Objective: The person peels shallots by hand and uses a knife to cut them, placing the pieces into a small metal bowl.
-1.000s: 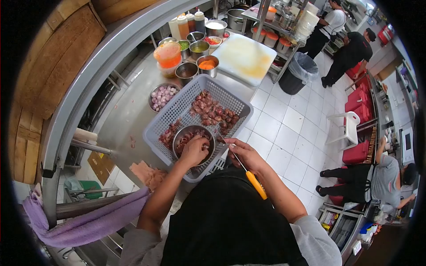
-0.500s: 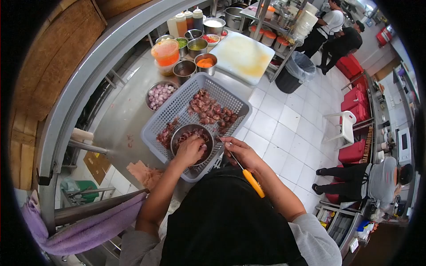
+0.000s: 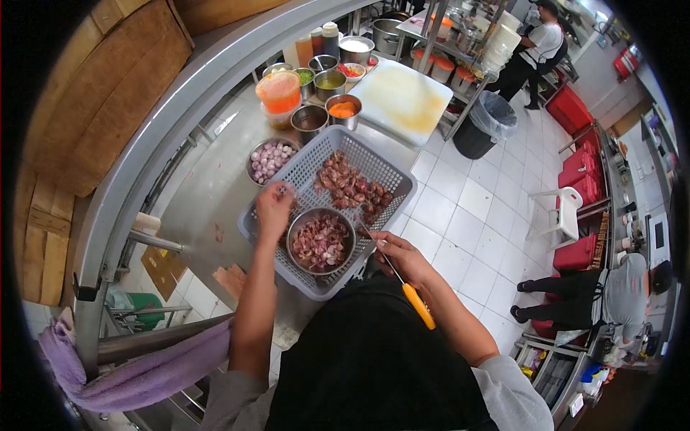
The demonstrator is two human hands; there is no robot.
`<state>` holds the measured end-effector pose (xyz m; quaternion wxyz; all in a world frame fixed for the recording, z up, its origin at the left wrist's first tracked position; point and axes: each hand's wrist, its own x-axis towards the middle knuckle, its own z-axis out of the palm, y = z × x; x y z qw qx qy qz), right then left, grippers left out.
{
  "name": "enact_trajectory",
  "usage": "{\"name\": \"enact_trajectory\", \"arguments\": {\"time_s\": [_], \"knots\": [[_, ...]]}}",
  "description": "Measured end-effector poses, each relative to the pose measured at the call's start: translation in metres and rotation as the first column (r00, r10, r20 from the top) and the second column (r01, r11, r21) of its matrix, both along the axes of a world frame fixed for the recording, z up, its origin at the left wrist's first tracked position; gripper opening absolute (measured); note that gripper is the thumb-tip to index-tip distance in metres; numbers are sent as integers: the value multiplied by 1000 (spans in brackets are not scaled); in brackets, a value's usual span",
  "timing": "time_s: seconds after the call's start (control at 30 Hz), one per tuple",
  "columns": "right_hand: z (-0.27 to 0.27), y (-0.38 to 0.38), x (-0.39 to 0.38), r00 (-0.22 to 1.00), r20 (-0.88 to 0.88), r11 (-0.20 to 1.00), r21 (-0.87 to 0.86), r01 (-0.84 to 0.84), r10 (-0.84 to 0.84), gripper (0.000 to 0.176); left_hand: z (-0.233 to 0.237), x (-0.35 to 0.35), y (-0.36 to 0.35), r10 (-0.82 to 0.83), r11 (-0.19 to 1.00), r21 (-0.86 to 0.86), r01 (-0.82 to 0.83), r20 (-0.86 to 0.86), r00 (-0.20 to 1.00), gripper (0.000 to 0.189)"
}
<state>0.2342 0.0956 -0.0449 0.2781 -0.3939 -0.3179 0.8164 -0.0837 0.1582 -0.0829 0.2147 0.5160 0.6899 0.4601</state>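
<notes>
My left hand (image 3: 274, 210) is raised over the left side of the grey plastic basket (image 3: 402, 169), beside the bowl of peeled shallots (image 3: 271, 159). Its fingers are drawn together; I cannot tell what is between the fingertips. In my right hand (image 3: 399, 256) is a knife (image 3: 418, 306) with a yellow handle, its thin blade slanting up toward the basket's right edge. Inside the basket stands a round metal bowl (image 3: 320, 243) of reddish shallot pieces and skins. Unpeeled shallots (image 3: 352, 187) lie loose behind it, against the mesh.
Metal pots, an orange-filled tub (image 3: 278, 91) and a white cutting board (image 3: 402, 99) stand at the back of the steel table (image 3: 198, 208). A purple towel (image 3: 144, 370) hangs at left. Beyond are a black bin (image 3: 474, 136), a white stool (image 3: 564, 212) and other people (image 3: 543, 43).
My left hand has come out of the metal bowl and moved up and left toward the peeled shallots, uncovering the bowl's contents. My right hand still holds the knife.
</notes>
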Motion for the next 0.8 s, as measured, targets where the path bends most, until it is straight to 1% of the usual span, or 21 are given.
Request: {"name": "enact_trajectory", "arguments": {"time_s": [0.03, 0.1, 0.13, 0.2, 0.23, 0.27, 0.3, 0.33, 0.37, 0.4, 0.43, 0.47, 0.53, 0.57, 0.6, 0.63, 0.67, 0.73, 0.77, 0.8], "knots": [[-1, 0, 1, 1000, -2, 1000, -5, -13, 13, 34, -6, -16, 18, 86, 996, 42, -82, -98, 991, 20], [-4, -2, 1, 1000, -2, 1000, 12, -3, 3, 34, -8, -37, 52, 107, 991, 95, -92, -170, 980, 23], [-5, -3, 2, 1000, 2, 1000, 24, 7, -7, 35, -12, -45, 69, 106, 991, 100, -90, -170, 980, 23], [-3, -6, 2, 1000, 2, 999, 25, 25, -25, 35, -15, -54, 94, 56, 998, -11, -62, -288, 956, 26], [-2, -7, 2, 999, 1, 999, 21, 42, -42, 35, -16, -57, 101, 49, 998, -11, -54, -287, 957, 26], [-1, -7, 4, 999, 2, 999, 21, 50, -50, 35, -17, -59, 107, 59, 996, -57, -67, -125, 990, 28], [0, -8, 6, 999, 5, 999, 16, 43, -43, 35, -14, -59, 110, 76, 992, -107, -72, 38, 996, 30], [0, -9, 8, 999, 6, 999, 10, 36, -36, 35, -14, -60, 107, 69, 992, -111, -64, 36, 997, 30], [0, -9, 9, 999, 3, 999, 5, 41, -41, 35, -15, -62, 99, -7, 994, -98, 51, 405, 914, 31], [0, -8, 10, 1000, -1, 1000, 8, 30, -30, 36, -14, -64, 87, -70, 988, -48, 149, 715, 695, 32], [1, -8, 10, 1000, -4, 1000, 9, 14, -14, 36, -7, -58, 72, -147, 972, -8, 236, 761, 632, 28], [3, -9, 8, 1000, -5, 1000, 2, 7, -7, 36, -2, -49, 55, -137, 973, -15, 229, 761, 634, 28], [16, -8, 1, 999, 36, 994, 106, 0, -4, 39, 26, -17, 16, -255, 963, 152, 224, 791, 556, 23], [22, -7, -4, 999, 37, 994, 106, -8, 4, 39, 39, -4, -1, -250, 964, 152, 216, 792, 557, 23], [28, -7, -8, 999, 40, 988, 157, -5, -2, 42, 51, 8, -17, -258, 964, 166, 209, 787, 561, 23], [35, -6, -12, 999, 42, 978, 211, -1, -8, 45, 57, 18, -32, -267, 962, 182, 204, 781, 564, 23], [43, -7, -16, 999, 44, 977, 212, -7, -3, 45, 58, 27, -44, -265, 963, 183, 198, 782, 565, 23], [55, -7, -24, 997, 21, 954, 289, -76, 73, 49, 61, 40, -66, -348, 936, 258, 241, 790, 504, 24], [54, -5, -26, 992, -4, 945, 307, -116, 123, 50, 64, 49, -75, -349, 935, 262, 238, 790, 504, 24], [57, -6, -29, 992, 0, 944, 309, -119, 125, 50, 71, 58, -84, -333, 940, 269, 209, 853, 402, 25]]}}
